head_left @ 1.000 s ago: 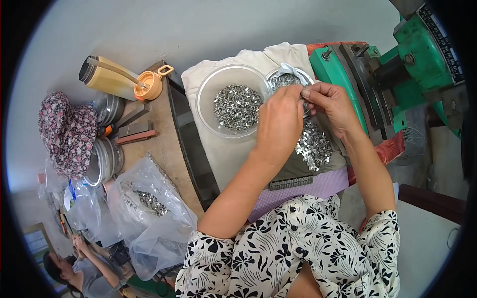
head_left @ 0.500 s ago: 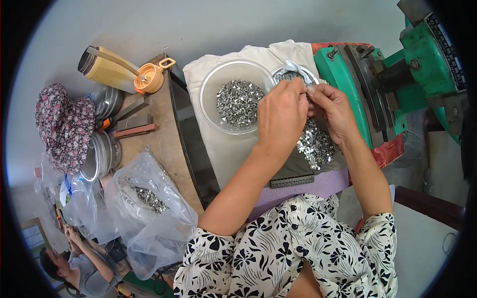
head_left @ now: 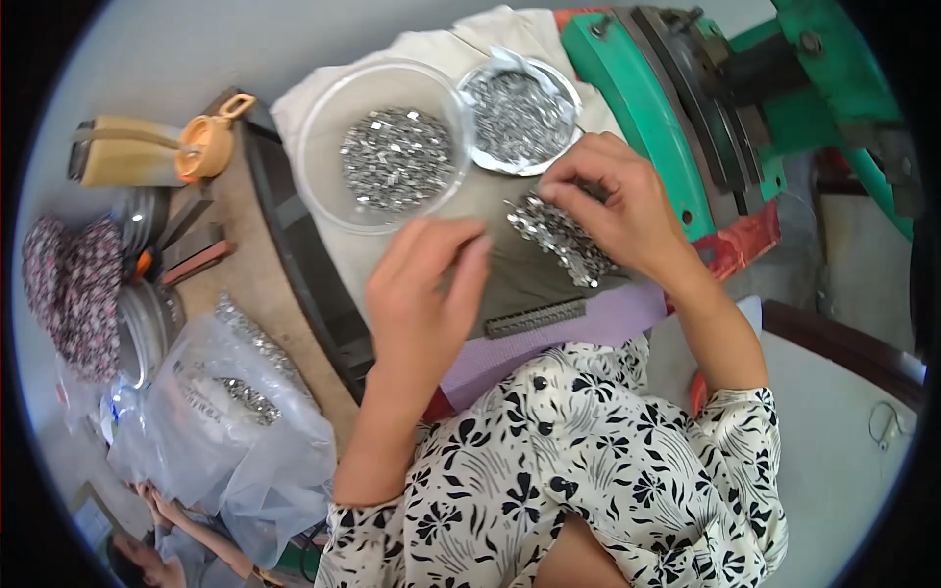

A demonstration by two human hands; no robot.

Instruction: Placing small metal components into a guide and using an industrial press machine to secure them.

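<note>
My left hand hovers in front of the clear round tub, its thumb and fingertips curled together. Whatever it may hold is too small and blurred to tell. Over a loose pile of small shiny metal pieces, my right hand is closed, thumb against bent fingers. What lies between those fingertips is hidden. Many small metal pieces cover the tub's bottom. Behind my right hand is a white-rimmed bowl with more thin metal pieces. A ridged grey metal strip lies nearest my body.
A green machine stands at the right. On the left-hand table are a yellow bottle, a floral cloth cap and a plastic bag of metal pieces. Another person is at lower left.
My hands have parted: the left came back leftward and down toward me, the right stayed by the pile. The view has shifted, so the white-rimmed bowl now shows fully.
</note>
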